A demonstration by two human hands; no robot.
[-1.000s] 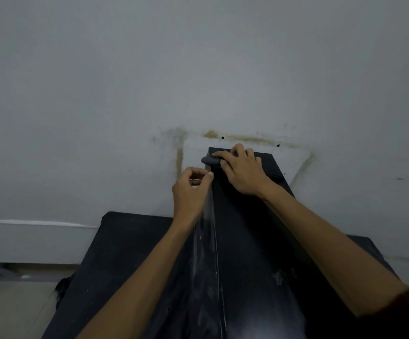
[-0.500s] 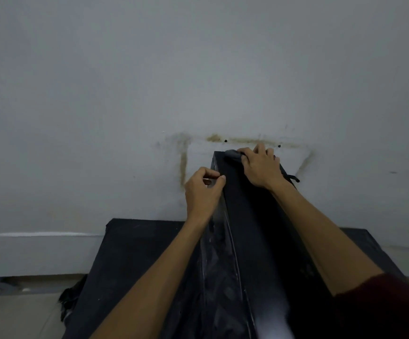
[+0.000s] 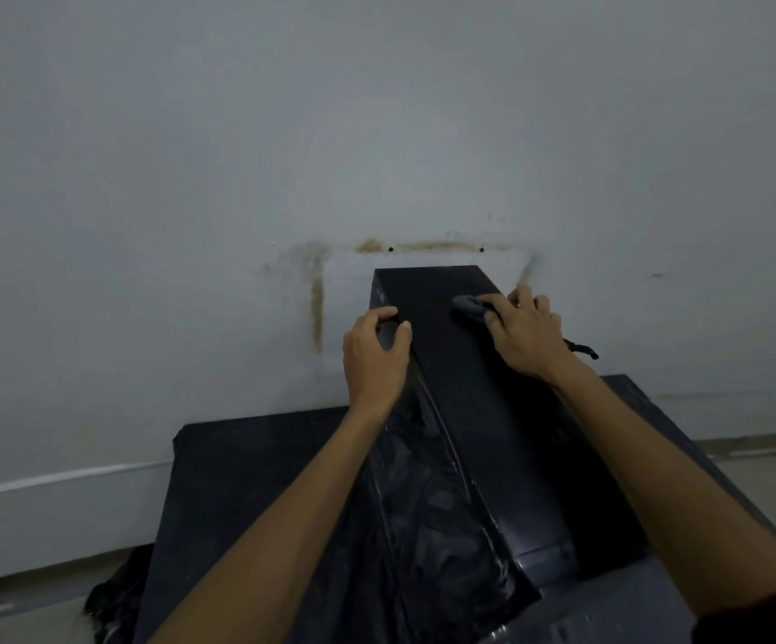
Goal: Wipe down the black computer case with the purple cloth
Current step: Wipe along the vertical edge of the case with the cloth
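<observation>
The black computer case (image 3: 460, 402) stands upright on a black table, its narrow top running away from me toward the wall. My left hand (image 3: 374, 360) grips the case's upper left edge, thumb on top and fingers curled over the glossy side panel. My right hand (image 3: 525, 332) presses the bunched cloth (image 3: 467, 309) onto the top near the far right edge. The cloth looks dark grey in this dim light and mostly hides under my fingers.
The black table (image 3: 247, 467) stands against a pale wall (image 3: 377, 132) with brown stain marks just behind the case. A black strap or cable end (image 3: 583, 350) sticks out beyond the case's right side. Tiled floor (image 3: 14, 620) shows at lower left.
My right hand has slid the cloth from the far left corner of the case's top across to the right side. My left hand keeps its grip on the left edge.
</observation>
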